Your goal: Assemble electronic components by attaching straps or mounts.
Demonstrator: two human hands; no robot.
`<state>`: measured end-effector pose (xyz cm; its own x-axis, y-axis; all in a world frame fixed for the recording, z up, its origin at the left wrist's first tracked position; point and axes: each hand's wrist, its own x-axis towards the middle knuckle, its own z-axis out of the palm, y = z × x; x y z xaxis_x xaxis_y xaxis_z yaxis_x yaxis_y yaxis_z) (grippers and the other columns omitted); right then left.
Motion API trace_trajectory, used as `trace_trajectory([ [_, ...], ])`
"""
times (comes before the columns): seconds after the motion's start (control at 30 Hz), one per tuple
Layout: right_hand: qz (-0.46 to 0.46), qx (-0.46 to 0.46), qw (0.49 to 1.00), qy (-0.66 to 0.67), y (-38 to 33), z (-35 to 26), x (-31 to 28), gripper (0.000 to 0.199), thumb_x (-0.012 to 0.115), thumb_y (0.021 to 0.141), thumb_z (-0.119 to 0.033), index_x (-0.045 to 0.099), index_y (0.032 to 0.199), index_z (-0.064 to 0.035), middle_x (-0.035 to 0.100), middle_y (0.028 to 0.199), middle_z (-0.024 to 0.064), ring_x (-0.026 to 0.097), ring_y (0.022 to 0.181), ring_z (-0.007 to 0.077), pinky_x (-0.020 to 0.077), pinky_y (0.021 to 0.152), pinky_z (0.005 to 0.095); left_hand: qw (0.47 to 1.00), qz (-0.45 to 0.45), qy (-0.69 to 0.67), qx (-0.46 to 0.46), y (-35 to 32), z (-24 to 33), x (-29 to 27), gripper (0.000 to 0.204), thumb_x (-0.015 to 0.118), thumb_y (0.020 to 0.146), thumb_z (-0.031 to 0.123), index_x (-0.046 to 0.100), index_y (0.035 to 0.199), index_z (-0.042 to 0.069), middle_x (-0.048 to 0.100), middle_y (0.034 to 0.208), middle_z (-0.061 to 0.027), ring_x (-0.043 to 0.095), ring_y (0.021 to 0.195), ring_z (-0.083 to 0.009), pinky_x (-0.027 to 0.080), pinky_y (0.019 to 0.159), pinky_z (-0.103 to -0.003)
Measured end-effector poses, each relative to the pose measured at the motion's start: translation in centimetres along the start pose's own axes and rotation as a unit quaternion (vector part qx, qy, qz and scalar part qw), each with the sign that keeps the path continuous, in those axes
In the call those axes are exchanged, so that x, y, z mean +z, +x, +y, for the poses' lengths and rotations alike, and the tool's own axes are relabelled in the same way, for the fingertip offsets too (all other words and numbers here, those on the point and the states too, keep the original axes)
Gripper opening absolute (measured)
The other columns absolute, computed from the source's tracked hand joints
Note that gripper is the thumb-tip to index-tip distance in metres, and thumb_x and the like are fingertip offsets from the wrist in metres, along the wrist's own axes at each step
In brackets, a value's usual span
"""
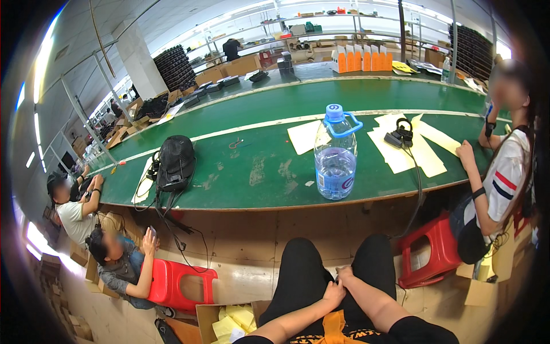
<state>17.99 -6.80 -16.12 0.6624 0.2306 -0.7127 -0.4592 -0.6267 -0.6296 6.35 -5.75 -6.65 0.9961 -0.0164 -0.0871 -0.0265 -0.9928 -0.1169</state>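
My left hand and my right hand meet low between my knees, close together and touching. The fingers of both look curled and closed; whether anything small is inside them is hidden. Both hands are away from the green table. Ahead of them near the table's front edge stands a large clear water bottle with a blue cap and loop handle, partly filled. To its right, a black strap-like device with a cable lies on yellow paper sheets. A black cap sits on the left side.
A person in a white shirt sits at the right near a red stool. Two people sit at the left, one beside another red stool. An open carton with yellow paper stands by my left side. Cables hang off the table.
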Motion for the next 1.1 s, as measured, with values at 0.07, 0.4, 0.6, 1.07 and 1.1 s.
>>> trace_trajectory([
  [0.07,-0.005,-0.015,1.0,0.002,-0.2,0.2,0.1,0.025,0.056,0.073,-0.018,0.054,0.068,0.0063,0.054,0.056,0.0166,0.055,0.051,0.0251,0.0419,0.047,0.0349,1.0,-0.029,-0.011,0.003,0.1,-0.2,-0.4,0.019,0.046,0.071,0.013,0.062,0.079,0.008,0.051,0.09,-0.012,0.054,0.065,-0.0172,0.035,0.063,-0.031],
  [0.4,0.059,-0.103,0.993,0.02,1.1,1.8,0.7,0.018,0.05,0.073,-0.01,0.052,0.069,0.0077,0.051,0.05,0.0157,0.05,0.039,0.0232,0.0396,0.038,0.0338,0.996,-0.078,-0.038,0.021,0.2,-0.1,0.0,0.02,0.048,0.069,0.015,0.06,0.082,0.006,0.048,0.095,-0.0161,0.052,0.077,-0.0227,0.037,0.066,-0.032],
  [0.6,0.061,-0.098,0.992,0.052,0.7,1.6,0.7,0.017,0.05,0.071,-0.01,0.052,0.07,0.0069,0.051,0.051,0.0155,0.05,0.04,0.0232,0.04,0.039,0.0343,0.997,-0.073,-0.018,0.016,0.2,-0.1,-0.3,0.02,0.045,0.071,0.014,0.062,0.081,0.009,0.051,0.094,-0.0137,0.055,0.069,-0.0185,0.036,0.064,-0.033],
  [1.07,0.033,-0.006,0.998,0.045,2.4,1.8,0.9,0.019,0.054,0.075,-0.01,0.055,0.074,0.0087,0.056,0.065,0.019,0.056,0.053,0.0243,0.0423,0.046,0.0347,0.998,-0.05,-0.017,0.032,0.4,0.2,0.4,0.02,0.045,0.071,0.013,0.062,0.08,0.008,0.051,0.092,-0.0141,0.054,0.069,-0.0186,0.035,0.065,-0.032],
  [1.1,0.042,-0.006,0.998,0.045,2.9,2.3,1.0,0.018,0.054,0.075,-0.009,0.055,0.074,0.0089,0.056,0.066,0.019,0.056,0.053,0.0244,0.0423,0.046,0.0344,0.998,-0.055,-0.016,0.035,0.4,0.2,0.2,0.02,0.045,0.071,0.012,0.062,0.081,0.008,0.051,0.092,-0.014,0.055,0.069,-0.0187,0.035,0.065,-0.032],
])
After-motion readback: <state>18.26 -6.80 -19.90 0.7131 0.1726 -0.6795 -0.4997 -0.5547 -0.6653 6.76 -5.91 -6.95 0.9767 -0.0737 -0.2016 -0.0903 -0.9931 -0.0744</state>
